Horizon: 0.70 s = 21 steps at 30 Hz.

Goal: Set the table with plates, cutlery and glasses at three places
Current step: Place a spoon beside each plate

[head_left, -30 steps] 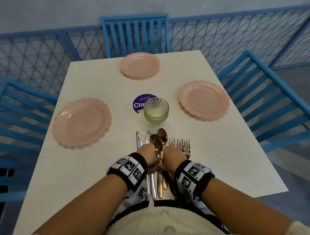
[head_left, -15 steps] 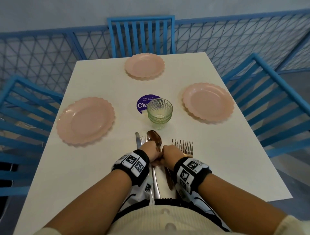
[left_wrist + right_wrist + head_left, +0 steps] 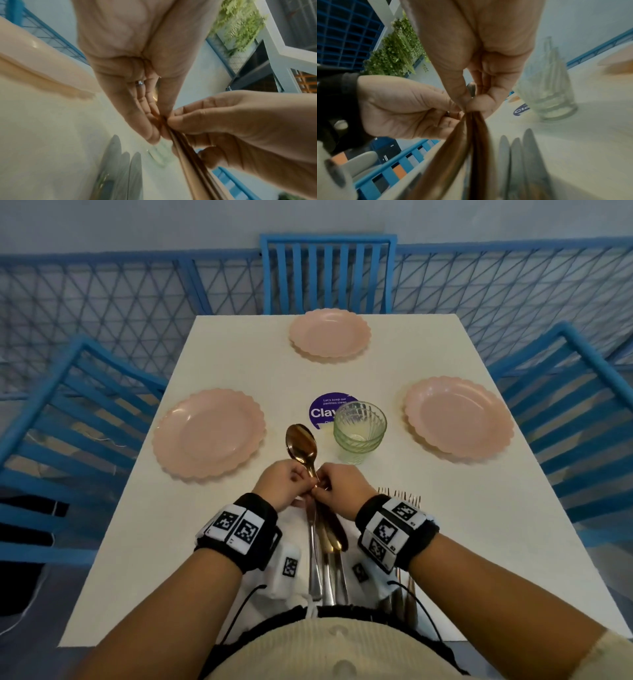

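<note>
We hold our left hand [image 3: 279, 486] and our right hand [image 3: 342, 491] close together over the near middle of the white table [image 3: 239, 364]. Both hands pinch the stems of the copper spoons [image 3: 301, 445]. In the left wrist view the left fingers [image 3: 145, 121] and thumb press on the thin copper handles, and the right fingers [image 3: 197, 112] curl on the same handles from the other side. So each grip is closed on the spoons; they are lifted, with one bowl pointing to the far side, between the left plate and the glass. How many spoons are in the bundle, we cannot tell exactly.

Under our hands the silver knives [image 3: 315, 559] lie on the table, with their handles toward the near edge. The forks [image 3: 399, 496] lie just to the right of the right wrist, partly hidden by the wristband.

Three pink plates with wavy rims stand at the three places: the left plate [image 3: 209, 433], the far plate [image 3: 329, 334] and the right plate [image 3: 459, 419]. A green ribbed glass [image 3: 359, 429] stands upright in the middle of the table, in front of a round purple sticker [image 3: 323, 410] that it partly covers. Blue chairs [image 3: 327, 273] stand at the far, left and right sides.
</note>
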Each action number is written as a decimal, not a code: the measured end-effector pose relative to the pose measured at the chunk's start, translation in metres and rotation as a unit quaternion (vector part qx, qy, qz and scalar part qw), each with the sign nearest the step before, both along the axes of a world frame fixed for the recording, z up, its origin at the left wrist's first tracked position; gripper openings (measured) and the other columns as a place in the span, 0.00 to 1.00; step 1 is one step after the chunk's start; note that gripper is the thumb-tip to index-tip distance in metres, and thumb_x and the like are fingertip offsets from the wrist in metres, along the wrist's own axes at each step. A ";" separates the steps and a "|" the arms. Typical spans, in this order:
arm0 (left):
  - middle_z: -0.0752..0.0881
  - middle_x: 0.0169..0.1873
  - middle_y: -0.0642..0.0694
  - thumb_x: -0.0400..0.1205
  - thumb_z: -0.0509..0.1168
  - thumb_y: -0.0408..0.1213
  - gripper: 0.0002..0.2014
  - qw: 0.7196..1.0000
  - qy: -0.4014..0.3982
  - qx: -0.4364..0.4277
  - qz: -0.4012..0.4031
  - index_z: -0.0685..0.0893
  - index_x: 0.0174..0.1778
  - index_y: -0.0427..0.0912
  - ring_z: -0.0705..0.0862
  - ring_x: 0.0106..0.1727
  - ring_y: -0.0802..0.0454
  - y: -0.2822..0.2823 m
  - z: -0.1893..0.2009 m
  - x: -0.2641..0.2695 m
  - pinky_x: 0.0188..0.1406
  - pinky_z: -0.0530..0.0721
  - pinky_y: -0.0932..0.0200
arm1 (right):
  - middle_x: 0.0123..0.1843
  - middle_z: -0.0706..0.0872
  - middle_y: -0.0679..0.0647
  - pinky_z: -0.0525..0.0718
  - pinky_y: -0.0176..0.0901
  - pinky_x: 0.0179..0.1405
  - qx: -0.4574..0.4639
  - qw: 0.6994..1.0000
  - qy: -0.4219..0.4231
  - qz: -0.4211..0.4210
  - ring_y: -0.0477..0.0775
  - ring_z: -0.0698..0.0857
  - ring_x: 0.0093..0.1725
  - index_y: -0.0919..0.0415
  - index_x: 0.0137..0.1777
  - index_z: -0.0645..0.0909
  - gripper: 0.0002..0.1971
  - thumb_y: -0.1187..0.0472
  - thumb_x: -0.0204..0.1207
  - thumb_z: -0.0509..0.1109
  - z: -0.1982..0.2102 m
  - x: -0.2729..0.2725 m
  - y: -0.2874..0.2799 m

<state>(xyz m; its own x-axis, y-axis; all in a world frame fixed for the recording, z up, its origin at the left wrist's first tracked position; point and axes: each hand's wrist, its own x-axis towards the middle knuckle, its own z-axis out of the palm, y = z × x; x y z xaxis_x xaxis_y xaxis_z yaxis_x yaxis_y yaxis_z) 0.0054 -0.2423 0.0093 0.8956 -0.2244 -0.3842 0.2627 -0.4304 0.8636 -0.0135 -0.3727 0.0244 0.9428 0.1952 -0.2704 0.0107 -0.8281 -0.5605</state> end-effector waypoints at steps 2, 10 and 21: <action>0.80 0.32 0.45 0.81 0.64 0.30 0.09 0.998 0.002 -0.039 0.053 0.75 0.36 0.43 0.83 0.32 0.55 0.010 0.004 0.000 0.24 0.85 0.68 | 0.55 0.86 0.63 0.72 0.39 0.43 0.028 0.999 -0.010 -0.012 0.60 0.83 0.53 0.67 0.59 0.80 0.14 0.59 0.78 0.66 0.002 0.008 0.013; 0.83 0.36 0.44 0.84 0.59 0.30 0.02 0.976 0.068 -0.143 0.150 0.76 0.47 0.37 0.85 0.36 0.52 0.054 0.000 -0.001 0.28 0.89 0.65 | 0.37 0.79 0.47 0.72 0.27 0.34 0.065 0.997 0.008 -0.036 0.46 0.77 0.36 0.63 0.54 0.81 0.10 0.58 0.77 0.67 -0.003 0.019 0.055; 0.81 0.36 0.43 0.81 0.61 0.27 0.08 0.972 -0.068 0.218 -0.046 0.78 0.39 0.42 0.80 0.37 0.47 0.126 -0.017 0.025 0.43 0.78 0.58 | 0.40 0.84 0.53 0.74 0.18 0.16 0.165 0.976 0.044 -0.138 0.39 0.80 0.27 0.66 0.57 0.80 0.10 0.66 0.77 0.68 -0.013 0.020 0.067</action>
